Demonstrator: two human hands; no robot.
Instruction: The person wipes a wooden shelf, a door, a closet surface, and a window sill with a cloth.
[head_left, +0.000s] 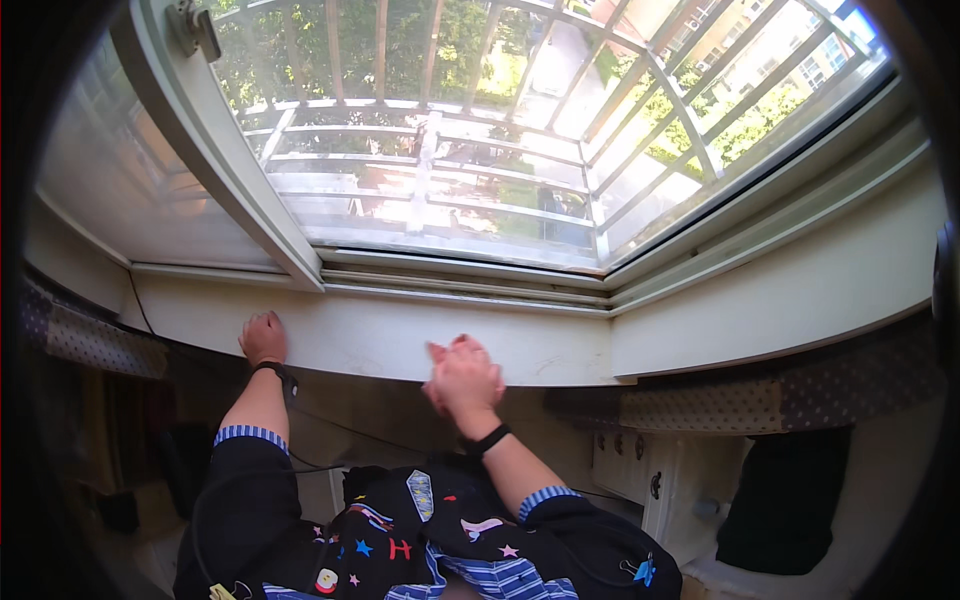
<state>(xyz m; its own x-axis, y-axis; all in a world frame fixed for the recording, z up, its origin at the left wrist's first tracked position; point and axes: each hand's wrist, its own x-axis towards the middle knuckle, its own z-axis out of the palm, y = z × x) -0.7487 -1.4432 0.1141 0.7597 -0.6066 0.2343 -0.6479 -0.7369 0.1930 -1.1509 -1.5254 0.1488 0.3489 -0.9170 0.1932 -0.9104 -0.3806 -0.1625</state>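
Observation:
My left hand [264, 338] rests on the white windowsill [360, 325], close to the lower end of the window frame. Its fingers are curled into a fist, and whatever may be inside is hidden. Over the front edge of the sill is my right hand [466, 378], back upward and a little blurred. Its fingers are bent together, with one tip sticking out to the left; I cannot make out anything in them. Beyond both hands run the window tracks [470, 288]. Each wrist wears a black band.
A white-framed sliding sash [215, 160] with a handle [200, 30] stands at the left. Metal bars [430, 150] enclose the outside of the opening. Polka-dot cloth [740, 408] hangs below the sill at right, near a white cabinet [640, 470]. A thin cable [140, 305] drops at the left.

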